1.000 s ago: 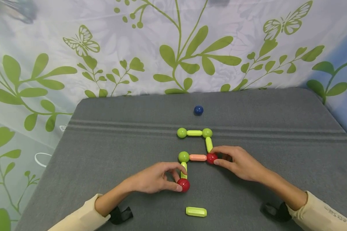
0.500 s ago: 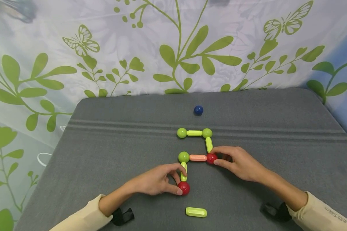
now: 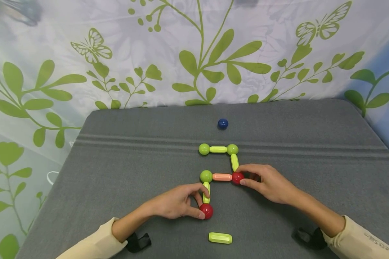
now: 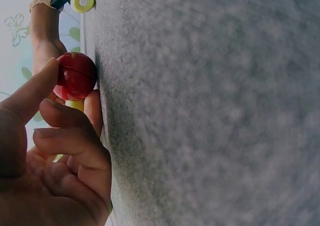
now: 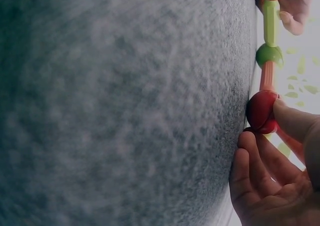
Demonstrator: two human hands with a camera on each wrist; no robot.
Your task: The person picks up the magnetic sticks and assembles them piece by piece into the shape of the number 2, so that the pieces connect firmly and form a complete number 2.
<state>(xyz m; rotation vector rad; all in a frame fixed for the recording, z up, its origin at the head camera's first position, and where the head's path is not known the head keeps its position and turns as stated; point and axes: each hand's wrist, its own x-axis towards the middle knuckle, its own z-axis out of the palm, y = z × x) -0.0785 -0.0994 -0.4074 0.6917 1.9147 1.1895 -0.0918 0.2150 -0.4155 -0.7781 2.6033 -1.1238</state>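
My left hand [image 3: 178,202] pinches a red ball [image 3: 206,211] at the near end of a joined chain, one finger lying by the yellow-green rod [image 3: 206,192] above it. That rod meets a green ball [image 3: 206,176], from which an orange rod [image 3: 222,177] runs right to a second red ball [image 3: 237,178]. My right hand [image 3: 272,183] holds this second ball between thumb and fingers. Another yellow-green rod [image 3: 234,162] leads from there to a green ball [image 3: 232,149], then a rod [image 3: 218,149] and a last green ball [image 3: 204,149]. Both wrist views show the gripped red balls resting on the cloth.
A loose yellow-green rod [image 3: 220,237] lies on the grey table [image 3: 133,162] near the front. Towards the back sits a blue ball [image 3: 223,123] by itself. Behind the table hangs a leaf-patterned curtain [image 3: 162,50].
The near red ball, in my left hand, has shifted slightly towards the front, and the rod above it shows a little more. My right hand keeps its place on the other red ball.
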